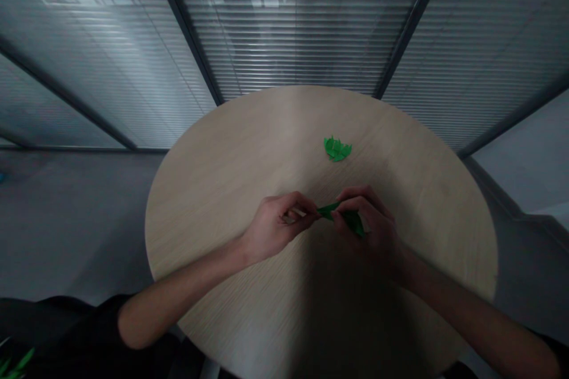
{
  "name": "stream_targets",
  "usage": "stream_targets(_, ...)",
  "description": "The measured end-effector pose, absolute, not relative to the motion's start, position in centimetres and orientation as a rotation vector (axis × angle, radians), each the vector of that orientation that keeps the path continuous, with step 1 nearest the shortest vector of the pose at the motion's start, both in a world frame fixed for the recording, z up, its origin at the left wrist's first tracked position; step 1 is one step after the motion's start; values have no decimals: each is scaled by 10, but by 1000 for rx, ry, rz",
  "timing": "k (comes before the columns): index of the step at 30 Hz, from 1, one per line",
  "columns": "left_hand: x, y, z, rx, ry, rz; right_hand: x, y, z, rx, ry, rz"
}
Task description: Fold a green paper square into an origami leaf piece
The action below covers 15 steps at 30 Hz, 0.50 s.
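Observation:
My left hand (pixel 278 226) and my right hand (pixel 367 231) meet above the middle of a round wood-grain table (pixel 213 189). Both pinch a folded strip of green paper (pixel 344 216), the left at its narrow end and the right around its wider part. Some of the strip is hidden by my right fingers. A pale sliver (pixel 296 213) shows inside my left fingers, too small to name. Farther up the table, apart from both hands, lies a folded green paper piece (pixel 338 149) with a jagged edge.
More green paper shapes (pixel 13 364) show at the bottom left corner, off the table on something dark. Glass walls with slatted blinds (pixel 288 29) stand behind the table, and a grey floor (pixel 75 219) surrounds it.

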<state>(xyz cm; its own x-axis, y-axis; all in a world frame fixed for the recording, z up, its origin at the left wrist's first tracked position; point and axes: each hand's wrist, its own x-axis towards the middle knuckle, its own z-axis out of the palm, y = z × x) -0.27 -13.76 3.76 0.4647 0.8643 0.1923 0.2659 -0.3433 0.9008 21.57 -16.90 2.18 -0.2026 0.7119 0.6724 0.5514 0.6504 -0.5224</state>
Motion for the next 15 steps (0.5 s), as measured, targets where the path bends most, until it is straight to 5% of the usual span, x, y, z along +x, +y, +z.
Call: stream_targets(15,-2,-137,38,1741,952,846,217,-168,20,-1010,-1853,190)
